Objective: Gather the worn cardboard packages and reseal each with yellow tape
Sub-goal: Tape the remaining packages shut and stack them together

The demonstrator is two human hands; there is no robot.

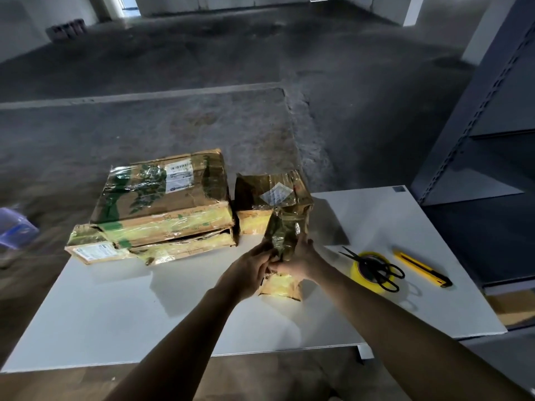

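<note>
With left hand [250, 269] and right hand [299, 263] curled tight round it, held small worn package [285, 233] upright over white table [115, 314] beside other packages [162, 204]; judged gathering, not yet sealing, next needing yellow tape [356, 272] from under scissors [376, 270].

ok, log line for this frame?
left hand, right hand: grip package | tape: on table, scissors on it | knife: idle
</note>
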